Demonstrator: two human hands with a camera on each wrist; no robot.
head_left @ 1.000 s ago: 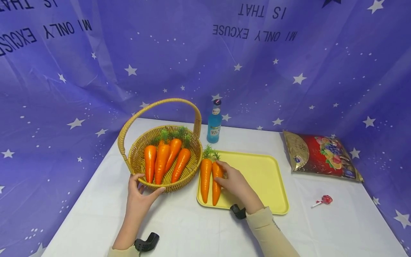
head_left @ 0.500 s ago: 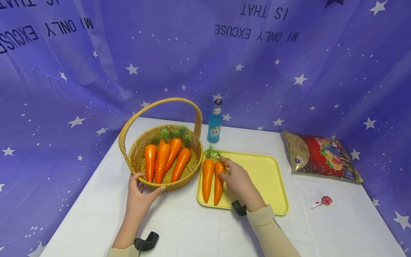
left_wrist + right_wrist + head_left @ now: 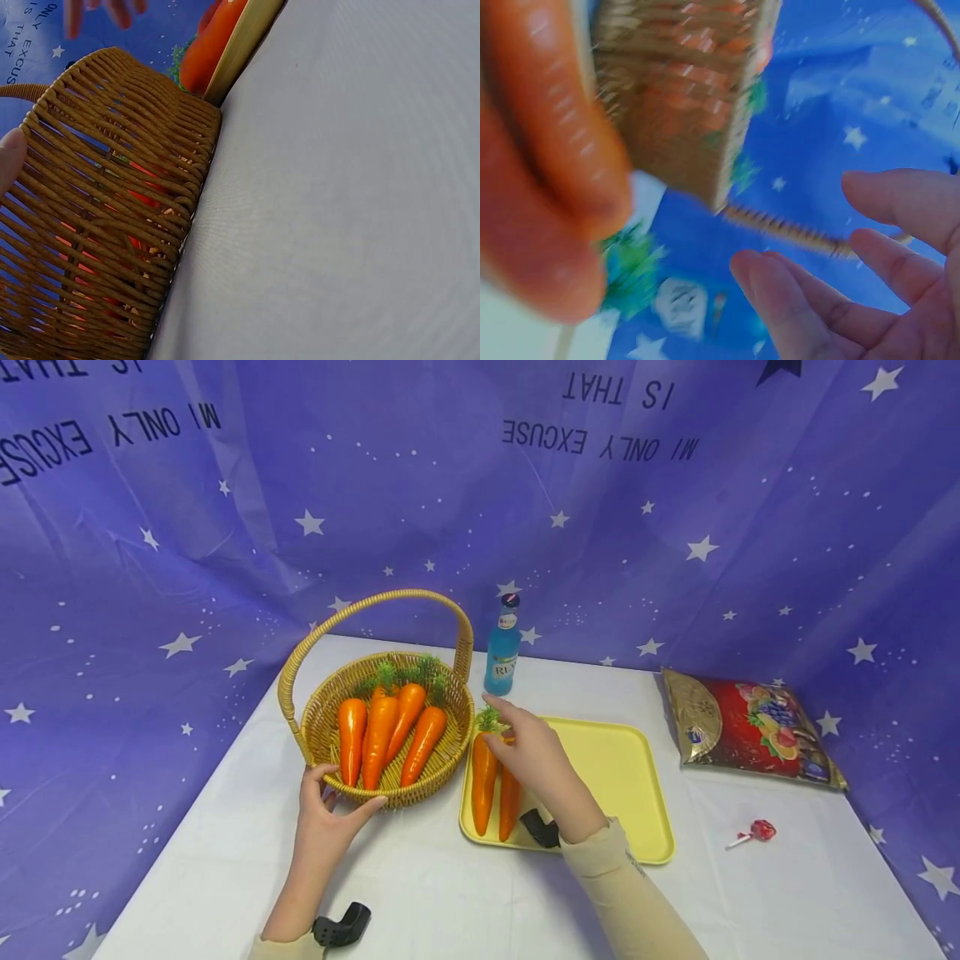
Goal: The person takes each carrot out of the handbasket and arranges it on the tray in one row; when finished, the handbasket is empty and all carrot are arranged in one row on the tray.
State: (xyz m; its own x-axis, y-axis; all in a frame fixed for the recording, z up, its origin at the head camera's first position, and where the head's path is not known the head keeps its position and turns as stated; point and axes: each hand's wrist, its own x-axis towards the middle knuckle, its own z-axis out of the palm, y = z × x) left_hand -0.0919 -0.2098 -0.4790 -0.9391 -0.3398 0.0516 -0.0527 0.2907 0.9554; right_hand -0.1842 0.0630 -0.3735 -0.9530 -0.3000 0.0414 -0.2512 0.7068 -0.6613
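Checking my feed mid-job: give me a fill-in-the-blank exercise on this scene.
The ____ grip holds the wicker basket.
____ carrots lie on the yellow tray.
In the head view, the lollipop lies to the ____ of the yellow tray.
The lollipop's stick is ____.

Missing words: left; two; right; white.

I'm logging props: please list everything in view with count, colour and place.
Backdrop: 1, purple, rear
Tablecloth: 1, white, below backdrop
Basket: 1, tan, left on tablecloth
Basket carrots: at least 5, orange, inside
Tray: 1, yellow, right of basket
Tray carrots: 2, orange, tray's left side
Bottle: 1, blue, behind tray
Bag: 1, red-gold, far right
Lollipop: 1, red, in front of bag
Sleeves: 2, cream, forearms
Wrist devices: 2, black, one per wrist
Left hand: 1, bare, gripping basket's near rim
Right hand: 1, bare, over tray carrots
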